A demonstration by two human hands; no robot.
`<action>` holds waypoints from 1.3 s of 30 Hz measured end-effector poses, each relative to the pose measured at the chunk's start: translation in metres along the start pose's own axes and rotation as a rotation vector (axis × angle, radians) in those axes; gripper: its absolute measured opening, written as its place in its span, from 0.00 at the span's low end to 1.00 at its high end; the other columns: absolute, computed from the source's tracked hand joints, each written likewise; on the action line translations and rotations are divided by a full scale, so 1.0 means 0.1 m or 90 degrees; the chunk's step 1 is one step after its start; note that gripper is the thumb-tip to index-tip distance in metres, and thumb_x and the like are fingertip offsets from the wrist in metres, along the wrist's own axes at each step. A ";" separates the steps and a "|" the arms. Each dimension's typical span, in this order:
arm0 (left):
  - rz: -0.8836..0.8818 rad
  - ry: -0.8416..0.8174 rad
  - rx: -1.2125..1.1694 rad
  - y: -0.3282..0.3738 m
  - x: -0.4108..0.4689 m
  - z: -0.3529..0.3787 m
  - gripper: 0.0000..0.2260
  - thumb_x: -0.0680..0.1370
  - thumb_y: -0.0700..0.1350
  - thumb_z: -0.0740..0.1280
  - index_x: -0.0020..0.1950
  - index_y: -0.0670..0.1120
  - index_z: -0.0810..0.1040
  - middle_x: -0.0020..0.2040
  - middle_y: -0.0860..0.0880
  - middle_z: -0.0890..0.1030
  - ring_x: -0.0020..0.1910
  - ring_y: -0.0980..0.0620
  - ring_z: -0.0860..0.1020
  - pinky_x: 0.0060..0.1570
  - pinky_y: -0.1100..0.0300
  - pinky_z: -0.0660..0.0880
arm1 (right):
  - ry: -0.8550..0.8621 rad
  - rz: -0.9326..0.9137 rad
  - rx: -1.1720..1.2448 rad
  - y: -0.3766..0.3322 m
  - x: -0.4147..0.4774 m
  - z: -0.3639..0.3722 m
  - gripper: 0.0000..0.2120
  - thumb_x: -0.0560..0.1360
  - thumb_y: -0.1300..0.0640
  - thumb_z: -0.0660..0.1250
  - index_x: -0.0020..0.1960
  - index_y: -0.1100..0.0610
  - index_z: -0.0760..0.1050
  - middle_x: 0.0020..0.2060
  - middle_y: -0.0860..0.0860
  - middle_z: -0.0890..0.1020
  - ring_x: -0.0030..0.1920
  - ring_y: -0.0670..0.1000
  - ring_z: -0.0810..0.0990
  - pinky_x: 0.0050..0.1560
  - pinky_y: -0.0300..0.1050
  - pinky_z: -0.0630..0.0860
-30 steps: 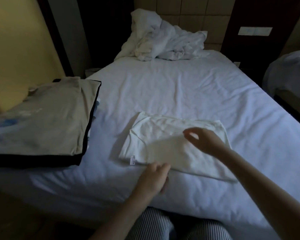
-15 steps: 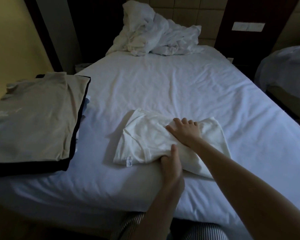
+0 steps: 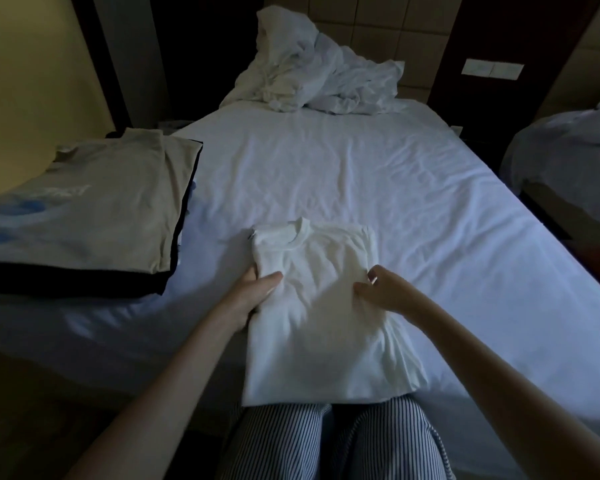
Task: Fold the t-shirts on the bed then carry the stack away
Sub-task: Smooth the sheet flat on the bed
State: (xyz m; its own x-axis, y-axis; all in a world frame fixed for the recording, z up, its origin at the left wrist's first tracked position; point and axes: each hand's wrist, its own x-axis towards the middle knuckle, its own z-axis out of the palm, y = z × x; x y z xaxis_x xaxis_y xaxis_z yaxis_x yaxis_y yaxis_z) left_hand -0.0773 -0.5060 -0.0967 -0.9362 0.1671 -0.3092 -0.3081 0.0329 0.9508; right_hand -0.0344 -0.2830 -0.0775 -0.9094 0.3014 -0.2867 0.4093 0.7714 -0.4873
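1. Left hand [image 3: 257, 292] grips the left edge of the white t-shirt [image 3: 312, 317], thumb on top and fingers tucked under the cloth; right hand [image 3: 383, 289] has its fingers curled and seems to pinch the fabric near the right edge, though the dim light leaves the exact hold unsure
2. From the head camera, the only view, the white t-shirt lies on the bed [image 3: 378, 174] at its near edge. It is narrowed to a long strip, with the collar pointing away and the lower end drooping over the mattress edge above the striped trousers [image 3: 326, 445]
3. At the bed's left corner, well apart from this shirt, sits the folded stack: a beige t-shirt [image 3: 101, 202] on top and a black t-shirt [image 3: 84, 282] beneath; how many pieces lie in it cannot be counted
4. Crumpled bedding [image 3: 319, 77] is heaped at the head of the bed, and a second bed [image 3: 568, 157] stands to the right
5. Judging by this, most of the folding is done. This shirt looks to have its sides in and to lack the crosswise fold, after which it joins the stack and the stack gets carried off. Whether the heap hides more shirts cannot be told
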 end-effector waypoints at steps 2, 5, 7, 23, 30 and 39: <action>0.009 -0.009 -0.017 -0.01 -0.07 -0.02 0.19 0.78 0.43 0.66 0.68 0.47 0.69 0.49 0.50 0.80 0.43 0.54 0.80 0.35 0.62 0.76 | 0.026 -0.012 0.194 -0.01 -0.10 0.04 0.25 0.76 0.46 0.64 0.66 0.57 0.63 0.60 0.58 0.75 0.53 0.55 0.76 0.52 0.47 0.73; 0.057 0.011 0.026 -0.01 -0.16 0.03 0.21 0.79 0.44 0.64 0.71 0.50 0.65 0.52 0.53 0.77 0.42 0.58 0.77 0.37 0.63 0.74 | 0.064 -0.043 0.311 -0.08 -0.17 0.21 0.34 0.74 0.51 0.69 0.73 0.54 0.55 0.63 0.58 0.73 0.58 0.58 0.75 0.57 0.50 0.73; 0.071 0.001 0.044 0.00 -0.19 0.05 0.22 0.80 0.43 0.61 0.74 0.53 0.61 0.58 0.51 0.76 0.47 0.55 0.77 0.46 0.61 0.74 | 0.083 -0.041 0.424 -0.13 -0.20 0.28 0.37 0.73 0.56 0.70 0.75 0.54 0.54 0.65 0.57 0.71 0.61 0.59 0.74 0.60 0.52 0.73; 0.244 -0.022 0.169 0.76 -0.51 -0.57 0.20 0.83 0.45 0.54 0.76 0.53 0.59 0.72 0.55 0.65 0.68 0.56 0.66 0.64 0.68 0.62 | 0.042 -0.277 0.711 -0.97 -0.71 0.05 0.23 0.78 0.64 0.60 0.69 0.46 0.67 0.56 0.50 0.78 0.53 0.52 0.79 0.47 0.44 0.79; 0.329 0.078 0.246 1.62 -0.41 -1.57 0.20 0.83 0.46 0.55 0.75 0.52 0.60 0.70 0.55 0.66 0.65 0.56 0.67 0.58 0.69 0.65 | -0.099 -0.441 0.721 -2.01 -0.47 0.00 0.22 0.78 0.66 0.58 0.64 0.43 0.69 0.59 0.51 0.78 0.57 0.53 0.79 0.53 0.46 0.78; 0.120 0.244 0.492 2.02 0.02 -3.04 0.29 0.82 0.53 0.57 0.78 0.50 0.46 0.75 0.44 0.61 0.70 0.42 0.65 0.66 0.52 0.65 | -0.115 -0.245 0.396 -3.27 0.10 0.31 0.34 0.75 0.62 0.62 0.76 0.55 0.51 0.70 0.56 0.65 0.66 0.58 0.68 0.64 0.51 0.67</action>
State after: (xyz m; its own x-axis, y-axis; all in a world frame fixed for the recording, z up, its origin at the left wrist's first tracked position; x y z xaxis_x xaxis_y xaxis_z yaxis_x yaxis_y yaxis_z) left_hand -0.1932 -0.7982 0.0888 -0.9950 -0.1001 -0.0005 -0.0726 0.7186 0.6917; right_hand -0.1749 -0.5498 0.0541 -0.9922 -0.0641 -0.1065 0.0798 0.3289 -0.9410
